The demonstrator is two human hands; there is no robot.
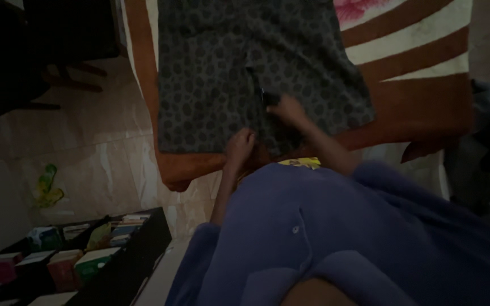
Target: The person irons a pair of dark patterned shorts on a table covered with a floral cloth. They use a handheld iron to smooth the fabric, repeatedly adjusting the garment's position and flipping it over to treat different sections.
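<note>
Two bare hands work at the near hem of one dark patterned garment [256, 68].

Garment: grey-black cloth with a rounded spot print, spread flat on a rug [415, 102] banded in brown and cream, with a pink patch at its far edge. The garment covers the rug's left part and its lower edge lies close to the rug's near border.

Left hand [239, 146]: resting on the garment's near hem, fingers curled down onto the cloth. Whether the grip pinches the fabric or only presses on it cannot be told in the dim light.

Right hand [287, 110]: lying on the garment a little farther in, just beside a dark fold or slit that runs up the cloth. A small dark object [269, 97] shows at its fingertips; its kind cannot be told, nor whether the grip is closed on it.

Blue clothing [358, 238]: loose cloth worn by the person, filling the lower right of the view, with a small button on it. A yellow scrap [301, 163] shows between it and the rug.

Floor [86, 147]: pale marbled tiles, left of the rug.

Low dark shelf [137, 249]: lower left, holding a row of small boxes [58, 263] in green, red and white.

Green-yellow item [47, 187]: on the tiles, well apart from the hands.
</note>
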